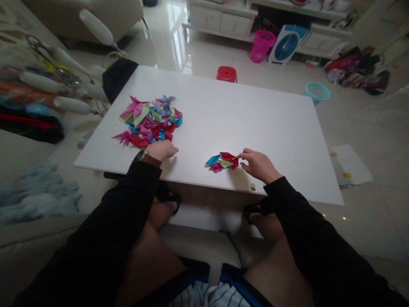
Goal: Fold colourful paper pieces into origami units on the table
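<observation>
A heap of folded paper pieces, pink, red, blue, green and purple, lies on the left of the white table. Several look like origami cranes. Just at the heap's near edge is my left hand, back upward, with its other fingers largely hidden below it. Nearer the middle front, a small cluster of folded papers has a blue piece, a light green piece, a pink piece and red pieces. My right hand reaches its index fingertip to the cluster's right end, thumb apart from it.
The white table spans the view, with a tiny cartoon figure by its front edge. Behind it stands a red stool. A teal basin is beyond the right corner. Lamp arms stand close on the left.
</observation>
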Demonstrator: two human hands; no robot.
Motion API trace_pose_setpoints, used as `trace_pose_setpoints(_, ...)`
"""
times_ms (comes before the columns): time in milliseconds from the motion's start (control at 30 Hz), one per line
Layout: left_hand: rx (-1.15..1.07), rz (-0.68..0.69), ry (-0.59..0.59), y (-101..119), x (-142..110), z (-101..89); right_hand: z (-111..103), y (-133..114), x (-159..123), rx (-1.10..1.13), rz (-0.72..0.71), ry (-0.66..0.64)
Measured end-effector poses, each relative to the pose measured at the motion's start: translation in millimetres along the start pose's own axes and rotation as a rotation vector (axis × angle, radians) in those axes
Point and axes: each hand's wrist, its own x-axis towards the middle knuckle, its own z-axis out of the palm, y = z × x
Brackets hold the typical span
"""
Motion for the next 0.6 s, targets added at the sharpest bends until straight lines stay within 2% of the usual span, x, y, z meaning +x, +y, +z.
trace_pose_setpoints(200, -0.002, 0.004, 0.049, 4, 5, 3.0, -3, -1, -1, -0.003, 0.005, 0.001)
trace_pose_setpoints(433, 0.009, 0.008, -0.005, 12, -4, 1.2, -8, -3, -3, 0.022, 0.004, 0.007)
trace_pose_setpoints(500, -0.007, 0.012, 0.042, 15, -11, 0.9, -9, -4, -4, 0.03, 0.003, 0.01)
trace_pose_setpoints(600, -0.058, 0.073, 0.204, 24, -21, 0.0, -11, -6, -5, 0.061, 0.0, 0.028)
